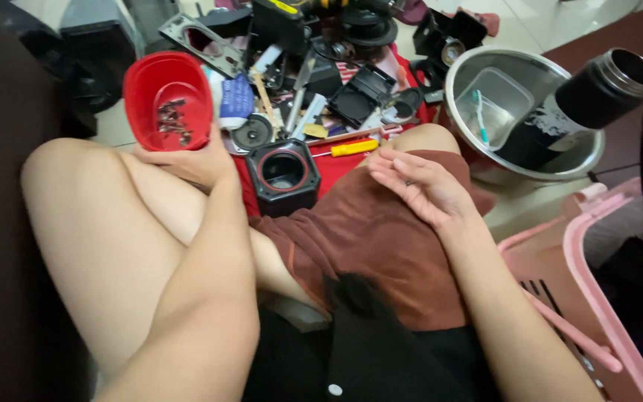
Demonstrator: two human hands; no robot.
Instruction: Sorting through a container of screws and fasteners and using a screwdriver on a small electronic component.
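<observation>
Left hand (pixel 191 160) cupped under a red bowl (pixel 167 100), fingers wrapped around its lower edge, holding it tilted toward the camera. Inside the bowl, a small heap of dark screws (pixel 174 119). Just right of the bowl and lower, a black octagonal housing (pixel 283 176) with a red ring around its round opening, standing on a red cloth (pixel 336 165) between the knees. Right of the housing, a yellow-handled screwdriver (pixel 351 147) lying flat, with a thin wooden stick just behind it. Right hand (pixel 414 186) resting palm down on the brown shorts (pixel 370 246) to the right of the housing, fingers loosely curled and close together, gripping nothing that shows. Behind the housing, a dense clutter of black plastic parts (pixel 362 93), metal tools, a blue cloth and a round dark disc. Further right of the housing, a steel bowl (pixel 485 63) holding a clear plastic tub and a teal-tipped toothbrush (pixel 478 115). Leaning over the steel bowl's right rim, a black cylindrical flask (pixel 597 93) with a metal mouth. Far right and lower than the housing, a pink plastic basket (pixel 597 298). Along the left edge, a dark brown surface beside the bare thigh
</observation>
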